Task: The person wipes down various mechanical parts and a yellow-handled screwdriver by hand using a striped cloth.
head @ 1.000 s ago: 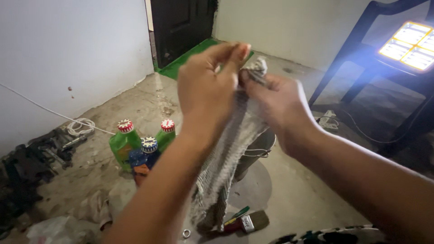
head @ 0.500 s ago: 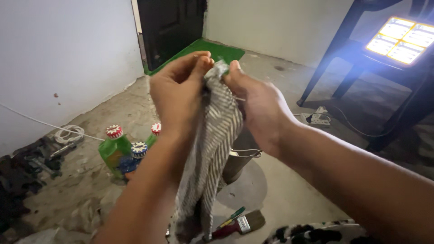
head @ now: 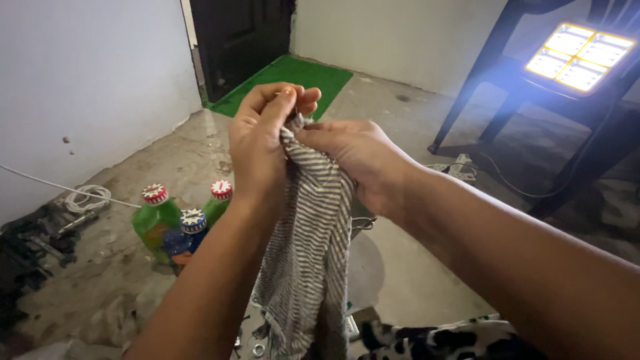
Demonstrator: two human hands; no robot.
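So from the head cam, both hands are up in the middle of the view, pinching the top of a grey-and-white striped cloth (head: 310, 247). The left hand (head: 263, 143) has its fingers curled tight with thumb and fingertips pressed together on the very top edge of the fabric, and the right hand (head: 350, 153) sits just beside it at about 3 o'clock, also closed on that same bunched top edge, so the two hands are basically touching. The cloth hangs straight down from them toward 6 o'clock, draped between the forearms and spreading a bit wider at the bottom. Down on the concrete floor (head: 413, 280), at about 9 o'clock from the cloth, there's a little cluster of bottles: two green bottles (head: 152, 217) with red-and-white caps, and a blue bottle (head: 185, 233) right in front of them. A coil of white cord (head: 83, 197) lies further out near the wall. Behind the hands at 12 o'clock there's a green mat (head: 293, 77) in front of a dark door (head: 240, 40). Up at 2 o'clock a bright work light (head: 579, 57) is glaring away on a dark chair (head: 513, 67). A black-and-white patterned fabric (head: 440, 337) peeks in at the bottom edge.
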